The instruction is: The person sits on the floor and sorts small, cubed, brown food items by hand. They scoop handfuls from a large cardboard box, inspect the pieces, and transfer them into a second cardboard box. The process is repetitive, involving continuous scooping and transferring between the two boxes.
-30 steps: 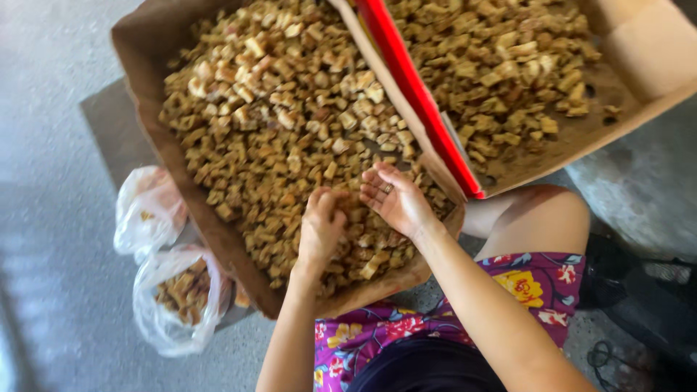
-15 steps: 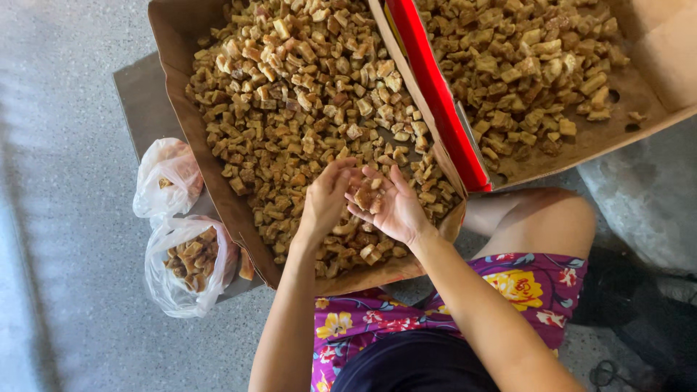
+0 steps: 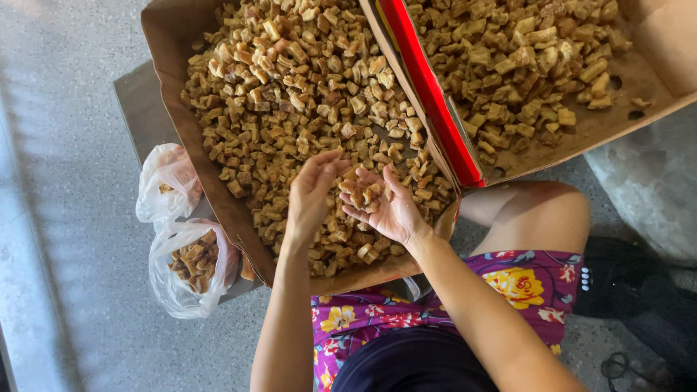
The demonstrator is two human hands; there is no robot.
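Right hand [image 3: 388, 207]: palm up, fingers spread wide, cupping a small heap of brown chunks [image 3: 363, 194]; it hovers over the near end of the left box [image 3: 170, 109].
Left hand [image 3: 314, 190]: loosely curled, fingertips bent toward the right palm, touching or just above the chunks there; whether it pinches one cannot be told.
Left box: open cardboard, filled with the same brown, irregular chunks in a thick layer; it rests on a grey tabletop [image 3: 141, 101].
Right box [image 3: 653, 43]: cardboard, just beside the left one, with a red edge [image 3: 428, 91] along the shared side; its chunks lie thinner, bare cardboard showing at the near right.
Bags: two clear plastic bags on the left, beside the left box; the near bag [image 3: 190, 265] holds some chunks, the far bag [image 3: 168, 181] only a few.
Floor [image 3: 65, 218]: grey, speckled.
Person: seated, floral cloth [image 3: 537, 279] over the lap, one bare knee [image 3: 541, 210] under the right box.
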